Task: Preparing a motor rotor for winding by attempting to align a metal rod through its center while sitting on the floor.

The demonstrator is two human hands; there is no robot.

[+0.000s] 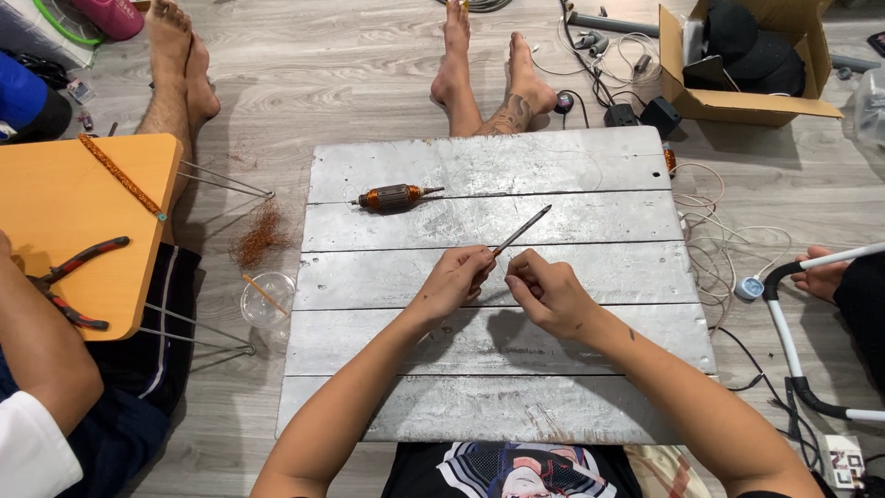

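Note:
My left hand (454,281) pinches the near end of a thin grey metal rod (523,229) that slants up to the right over the silver plank board (590,277). Just to the rod's right, my right hand (546,290) has its fingers curled together; whether something small sits in them cannot be told. A motor armature with copper windings (394,196) lies on the board's far left part, apart from both hands.
An orange folding table (83,212) with red-handled pliers (69,281) stands left, beside another person's arm (37,355). A copper wire tangle (263,235) and a clear cup (267,300) lie on the floor. Bare feet (489,74), cables (714,249) and a cardboard box (747,60) surround the board.

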